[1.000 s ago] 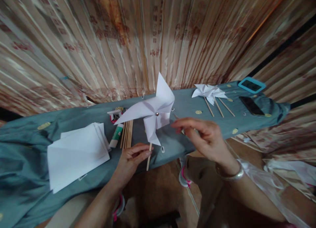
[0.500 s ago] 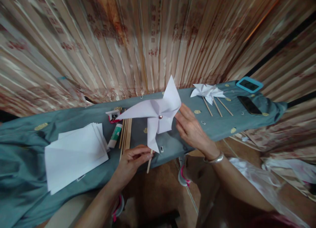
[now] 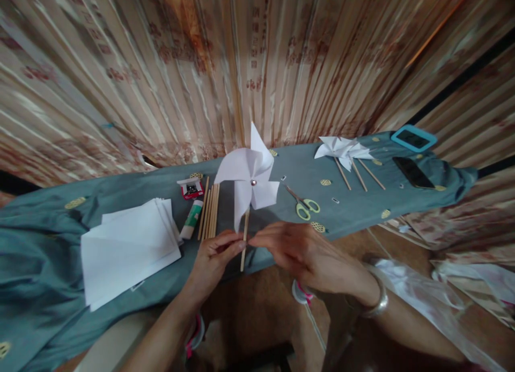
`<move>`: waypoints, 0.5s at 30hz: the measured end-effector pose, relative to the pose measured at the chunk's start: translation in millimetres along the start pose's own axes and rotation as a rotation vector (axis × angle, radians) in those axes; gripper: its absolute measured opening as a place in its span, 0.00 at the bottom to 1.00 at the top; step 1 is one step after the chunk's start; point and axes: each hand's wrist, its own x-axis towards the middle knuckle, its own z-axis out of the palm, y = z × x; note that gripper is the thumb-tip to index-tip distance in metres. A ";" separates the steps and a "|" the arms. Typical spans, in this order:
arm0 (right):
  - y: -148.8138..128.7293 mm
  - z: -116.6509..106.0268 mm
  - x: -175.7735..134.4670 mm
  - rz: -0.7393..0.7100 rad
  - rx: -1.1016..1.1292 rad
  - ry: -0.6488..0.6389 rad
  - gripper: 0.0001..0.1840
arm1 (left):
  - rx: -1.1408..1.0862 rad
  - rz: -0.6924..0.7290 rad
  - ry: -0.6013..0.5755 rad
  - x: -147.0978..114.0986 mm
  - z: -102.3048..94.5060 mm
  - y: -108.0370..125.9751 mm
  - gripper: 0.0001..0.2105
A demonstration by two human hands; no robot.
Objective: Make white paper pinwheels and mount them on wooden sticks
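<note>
Striped, patterned curtains hang behind a table point(image 3: 48, 254) draped in a grey-blue cloth dotted with gold motifs. Near the front edge, the left hand point(image 3: 211, 259) pinches the wooden stick point(image 3: 244, 243) of a white paper pinwheel point(image 3: 249, 181) between thumb and fingers, holding it upright above the table. The right hand point(image 3: 303, 251) comes in from 3 o'clock, its fingertips narrowed and meeting the same stick just beside the left thumb (a silver bangle sits on that wrist).

At 9 o'clock of the pinwheel lie a bundle of bare wooden sticks point(image 3: 209, 211), a glue stick point(image 3: 190, 220) and a small red-and-white box point(image 3: 190, 188). Farther toward 9 o'clock a stack of white paper sheets point(image 3: 129, 248) rests on the cloth. At 3 o'clock, green-handled scissors point(image 3: 302, 203) lie near the right hand. Toward 2 o'clock, well apart, finished pinwheels point(image 3: 341, 152) lie flat with their sticks pointing toward the front edge. Beyond them are a black phone point(image 3: 412, 172) and a phone in a blue case point(image 3: 413, 138).
</note>
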 end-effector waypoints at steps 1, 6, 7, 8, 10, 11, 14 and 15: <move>0.6 -0.7 -0.6 0.019 0.008 -0.003 0.16 | -0.005 -0.009 0.009 0.7 0.1 -0.5 0.07; 19.8 4.9 -0.6 0.281 -0.072 -0.138 0.12 | -0.065 -0.065 0.037 4.0 1.7 -3.4 0.10; 23.9 8.6 0.1 0.308 -0.065 -0.155 0.13 | -0.079 -0.078 0.043 4.7 2.1 -4.5 0.11; 27.2 13.2 1.0 0.326 -0.048 -0.157 0.13 | -0.096 -0.088 0.047 5.5 2.4 -5.8 0.12; 31.6 24.2 2.7 0.350 0.003 -0.122 0.12 | -0.145 -0.096 0.057 7.3 3.1 -8.5 0.13; 32.9 30.1 3.6 0.365 0.041 -0.094 0.12 | -0.177 -0.099 0.064 8.3 3.5 -9.7 0.14; 34.9 45.9 5.3 0.397 0.171 -0.033 0.11 | -0.265 -0.116 0.091 11.0 4.8 -11.1 0.17; 35.3 49.8 5.7 0.406 0.196 -0.017 0.11 | -0.285 -0.122 0.095 11.7 5.3 -10.9 0.17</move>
